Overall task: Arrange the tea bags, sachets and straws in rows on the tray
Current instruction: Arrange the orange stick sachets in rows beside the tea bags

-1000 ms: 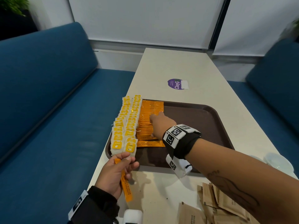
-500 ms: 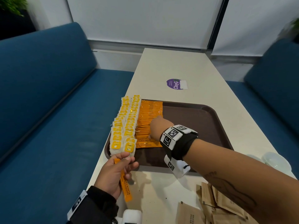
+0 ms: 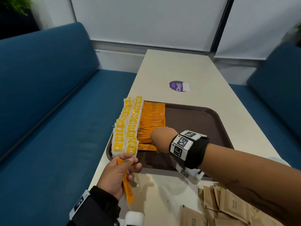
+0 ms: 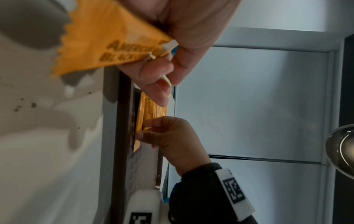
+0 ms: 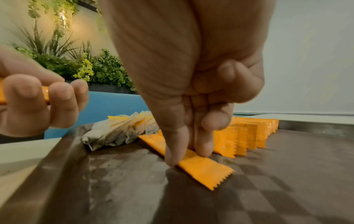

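Observation:
A brown tray (image 3: 198, 121) holds two rows of tea bags (image 3: 128, 128) with yellow tags along its left edge. Beside them runs a row of orange sachets (image 3: 152, 118). My right hand (image 3: 154, 144) is at the near end of that row. Its thumb and forefinger pinch the nearest orange sachet (image 5: 203, 168), which lies flat on the tray floor (image 5: 268, 189). My left hand (image 3: 128, 162) hovers over the tray's near left corner and grips another orange sachet (image 3: 128, 188) that hangs down from its fingers (image 4: 153, 91).
A loose pile of brown paper sachets (image 3: 228, 207) lies on the white table (image 3: 179, 66) at the near right. A purple sticker (image 3: 178, 86) is beyond the tray. Blue sofas (image 3: 48, 111) flank the table on both sides.
My right hand has drawn back along the orange row, from its middle to its near end, where it now holds the nearest sachet. The left hand has stayed put.

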The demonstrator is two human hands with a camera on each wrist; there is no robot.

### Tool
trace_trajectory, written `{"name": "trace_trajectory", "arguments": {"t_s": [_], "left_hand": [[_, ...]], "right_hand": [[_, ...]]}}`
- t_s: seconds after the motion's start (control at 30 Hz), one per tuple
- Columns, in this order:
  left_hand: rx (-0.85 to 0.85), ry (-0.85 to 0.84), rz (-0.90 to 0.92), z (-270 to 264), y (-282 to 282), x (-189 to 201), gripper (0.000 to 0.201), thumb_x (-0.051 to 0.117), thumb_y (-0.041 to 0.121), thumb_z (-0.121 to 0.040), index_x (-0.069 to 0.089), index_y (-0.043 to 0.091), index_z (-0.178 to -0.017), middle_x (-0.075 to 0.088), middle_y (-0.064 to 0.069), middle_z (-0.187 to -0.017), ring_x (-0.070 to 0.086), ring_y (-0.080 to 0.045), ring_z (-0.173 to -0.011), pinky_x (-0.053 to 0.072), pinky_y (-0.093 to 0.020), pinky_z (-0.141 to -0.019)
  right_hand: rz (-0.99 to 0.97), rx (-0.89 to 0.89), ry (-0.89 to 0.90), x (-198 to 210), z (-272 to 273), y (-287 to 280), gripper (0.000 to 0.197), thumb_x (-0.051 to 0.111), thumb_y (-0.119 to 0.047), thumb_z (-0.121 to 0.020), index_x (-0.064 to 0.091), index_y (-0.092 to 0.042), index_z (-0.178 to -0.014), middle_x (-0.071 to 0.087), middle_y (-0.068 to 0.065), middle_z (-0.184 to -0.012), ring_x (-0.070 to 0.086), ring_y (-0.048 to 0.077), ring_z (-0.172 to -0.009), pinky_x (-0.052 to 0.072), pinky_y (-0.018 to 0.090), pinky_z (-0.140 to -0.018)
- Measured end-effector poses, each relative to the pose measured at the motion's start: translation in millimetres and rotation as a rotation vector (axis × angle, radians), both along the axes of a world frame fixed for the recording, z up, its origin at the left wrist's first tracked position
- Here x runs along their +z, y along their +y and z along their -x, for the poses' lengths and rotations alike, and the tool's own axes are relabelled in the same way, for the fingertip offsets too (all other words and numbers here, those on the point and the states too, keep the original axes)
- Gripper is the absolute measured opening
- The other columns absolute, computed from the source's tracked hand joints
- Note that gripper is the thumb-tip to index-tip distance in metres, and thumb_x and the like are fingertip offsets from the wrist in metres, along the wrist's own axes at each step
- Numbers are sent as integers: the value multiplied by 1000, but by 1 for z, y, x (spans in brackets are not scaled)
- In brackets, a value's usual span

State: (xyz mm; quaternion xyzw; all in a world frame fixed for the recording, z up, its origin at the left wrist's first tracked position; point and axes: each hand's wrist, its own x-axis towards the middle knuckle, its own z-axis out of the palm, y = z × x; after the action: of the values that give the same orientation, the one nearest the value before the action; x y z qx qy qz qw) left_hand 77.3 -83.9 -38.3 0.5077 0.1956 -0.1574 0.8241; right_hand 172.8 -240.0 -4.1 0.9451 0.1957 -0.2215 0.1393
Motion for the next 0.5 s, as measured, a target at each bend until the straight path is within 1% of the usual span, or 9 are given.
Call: {"name": "trace_trajectory", "arguments": {"t_s": [0.1,0.17,0.23,0.27,0.3,0.33,0.4,0.43,0.5], "left_hand": [[4,2,-2,-1,3,-1,10,50,2,-92,56,8,-98,65,-12,-81,67,-16,-57,40,-16,-33],[6,2,4,-1,4,-1,11,50,2,-92,56,8,-99,65,-12,-80,67,-16,-57,40,-17,-33],[1,5,9,-1,4,-2,11,50,2,-92,56,8,-99,66,-12,-80,67,-16,-57,40,-17,-33],[-2,8,8,-1,4,-2,11,50,2,-92,56,8,-99,65,-13,-81,67,-16,-58,40,-17,-33],[-5,9,7,0,3,-2,11,50,2,-92,56,8,-99,65,-13,-82,67,-17,-59,41,-17,-34],[-6,11,9,0,3,-2,11,50,3,-92,56,8,-99,65,-13,-82,67,-17,-59,41,-17,-34],[-7,16,16,0,3,-3,10,50,3,-92,56,8,-99,65,-13,-82,67,-17,-59,41,-17,-35],[-6,19,17,0,3,-3,10,50,3,-92,56,8,-99,65,-13,-83,67,-16,-59,41,-17,-35],[-5,25,24,1,3,-3,10,50,2,-92,56,9,-98,64,-13,-83,67,-16,-58,41,-16,-35]], "right_hand": [[26,-19,56,-1,-1,2,32,65,-28,-88,66,-6,-112,64,6,-107,61,24,-98,46,31,-69],[40,-44,85,-1,0,3,39,67,-33,-86,63,-6,-115,60,4,-102,59,24,-99,44,31,-71],[34,-69,88,0,0,3,41,67,-34,-86,61,-5,-116,55,4,-96,57,23,-94,45,31,-71],[27,-84,89,-1,0,2,41,65,-33,-88,61,-4,-116,55,4,-96,58,23,-94,45,31,-73],[18,-98,87,0,-1,1,40,64,-31,-89,61,-3,-117,58,6,-100,59,24,-99,46,31,-76],[10,-110,85,0,-3,0,40,63,-30,-90,60,-3,-118,61,8,-108,59,25,-105,47,31,-79],[16,-134,98,1,-5,-1,43,60,-31,-92,57,-2,-123,59,10,-121,56,26,-114,46,33,-87],[17,-145,98,2,-7,-1,44,59,-33,-92,56,-3,-124,58,9,-122,56,26,-115,45,33,-89],[-6,-158,85,3,-11,-1,44,62,-35,-89,58,-5,-121,60,8,-115,58,25,-107,47,32,-84]]}}
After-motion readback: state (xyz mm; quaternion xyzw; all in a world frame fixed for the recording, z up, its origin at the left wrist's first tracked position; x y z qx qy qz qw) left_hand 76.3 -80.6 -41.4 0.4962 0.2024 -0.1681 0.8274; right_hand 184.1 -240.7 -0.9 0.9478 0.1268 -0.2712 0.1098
